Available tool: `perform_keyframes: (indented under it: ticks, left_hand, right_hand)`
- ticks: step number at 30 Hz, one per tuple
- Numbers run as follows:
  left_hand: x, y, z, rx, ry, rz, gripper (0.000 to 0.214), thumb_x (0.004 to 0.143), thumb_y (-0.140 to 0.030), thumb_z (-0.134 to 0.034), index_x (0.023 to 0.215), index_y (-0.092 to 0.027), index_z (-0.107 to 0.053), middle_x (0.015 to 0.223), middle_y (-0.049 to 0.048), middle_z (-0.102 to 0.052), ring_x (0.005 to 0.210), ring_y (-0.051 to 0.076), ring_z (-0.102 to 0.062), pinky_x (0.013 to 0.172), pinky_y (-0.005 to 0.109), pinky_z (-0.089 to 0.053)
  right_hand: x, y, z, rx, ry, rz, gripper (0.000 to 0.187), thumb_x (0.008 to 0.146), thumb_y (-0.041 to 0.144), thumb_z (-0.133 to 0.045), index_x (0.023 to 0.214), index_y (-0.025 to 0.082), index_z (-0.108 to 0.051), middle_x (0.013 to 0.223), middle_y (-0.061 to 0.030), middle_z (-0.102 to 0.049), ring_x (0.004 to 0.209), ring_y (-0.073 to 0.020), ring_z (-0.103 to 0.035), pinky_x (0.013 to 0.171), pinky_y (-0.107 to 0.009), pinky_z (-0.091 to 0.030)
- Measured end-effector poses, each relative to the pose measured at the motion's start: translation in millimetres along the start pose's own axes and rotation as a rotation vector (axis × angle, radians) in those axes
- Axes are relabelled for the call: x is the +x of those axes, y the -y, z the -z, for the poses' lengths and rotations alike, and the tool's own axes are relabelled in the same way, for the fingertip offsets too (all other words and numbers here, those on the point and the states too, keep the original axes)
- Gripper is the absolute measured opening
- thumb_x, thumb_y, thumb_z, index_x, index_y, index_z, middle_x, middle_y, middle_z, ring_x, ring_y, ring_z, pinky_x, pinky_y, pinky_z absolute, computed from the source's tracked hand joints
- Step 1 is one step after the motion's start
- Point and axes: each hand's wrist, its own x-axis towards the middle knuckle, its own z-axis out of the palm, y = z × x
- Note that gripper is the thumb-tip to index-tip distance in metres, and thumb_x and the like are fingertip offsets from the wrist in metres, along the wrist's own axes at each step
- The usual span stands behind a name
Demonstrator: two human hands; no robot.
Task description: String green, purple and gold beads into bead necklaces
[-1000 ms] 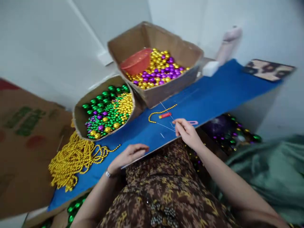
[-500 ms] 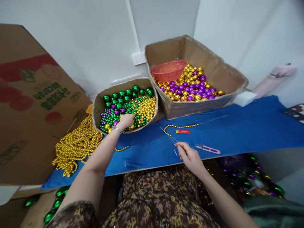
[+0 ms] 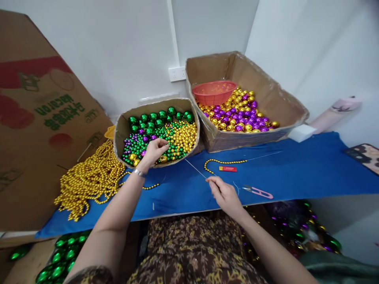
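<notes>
My left hand (image 3: 155,151) is over the smaller cardboard box (image 3: 118,146) of green, gold and purple beads. Its thumb and fingertips meet in a pinch; whatever they may hold is too small to make out. Over the blue cloth, my right hand (image 3: 224,194) grips a long thin needle (image 3: 195,169) that points up and left toward that box. Just beyond the right hand lies a short string of gold beads (image 3: 225,161), with loose thread trailing from its right end. A red lighter (image 3: 227,169) and pink thread snips (image 3: 257,191) lie to its right.
A larger box (image 3: 248,138) with gold and purple beads and a red basket (image 3: 213,93) stands behind. Gold bead strands (image 3: 91,177) are heaped at the left beside a tall carton (image 3: 35,157). A phone (image 3: 363,157) lies at the right edge.
My left hand has lifted slightly from the beads, its fingers now pinched together. My right hand has moved left, bringing the needle closer to the smaller box. The view has shifted a little.
</notes>
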Motion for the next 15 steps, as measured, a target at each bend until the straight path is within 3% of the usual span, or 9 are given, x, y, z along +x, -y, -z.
perform_keyframes:
  ticks: [4,6,9,15]
  left_hand:
    - [-35.8,-18.6,-3.7,-1.031,0.091,0.137,0.035,0.075,-0.034,-0.071,0.105,-0.017,-0.068,0.078,0.0032,-0.063,0.071,0.012,-0.059,0.054,0.019,-0.042]
    - [-51.1,-26.6,-8.9,-1.280,0.161,0.207,0.034,0.071,-0.032,-0.076,0.100,-0.017,-0.070,0.073,0.0021,-0.061,0.068,0.010,-0.057,0.053,0.018,-0.041]
    - [-66.1,-32.0,-15.6,-1.391,0.182,0.245,0.030,0.070,-0.029,-0.078,0.096,-0.015,-0.071,0.073,0.0021,-0.061,0.065,0.009,-0.056,0.051,0.016,-0.041]
    - [-76.8,-29.5,-18.0,-1.309,0.141,0.160,0.027,0.073,-0.026,-0.077,0.098,-0.017,-0.072,0.079,0.0023,-0.062,0.067,0.008,-0.057,0.052,0.016,-0.043]
  right_hand:
    - [9.2,11.5,-4.3,-0.060,-0.055,0.069,0.023,0.099,0.030,-0.041,0.104,0.021,-0.061,0.081,-0.0021,-0.071,0.064,-0.0135,-0.067,0.067,-0.023,-0.051]
    - [12.7,15.1,-7.2,-0.088,-0.077,0.117,0.023,0.099,0.029,-0.041,0.104,0.020,-0.061,0.087,-0.0035,-0.072,0.069,-0.0135,-0.068,0.071,-0.023,-0.052]
    - [15.2,17.2,-10.6,-0.125,-0.097,0.165,0.024,0.099,0.028,-0.041,0.105,0.020,-0.062,0.091,-0.0049,-0.073,0.075,-0.0141,-0.069,0.076,-0.023,-0.052]
    - [15.1,15.6,-11.5,-0.194,-0.072,0.159,0.028,0.100,0.029,-0.039,0.107,0.020,-0.064,0.093,-0.0061,-0.074,0.078,-0.0152,-0.070,0.079,-0.025,-0.054]
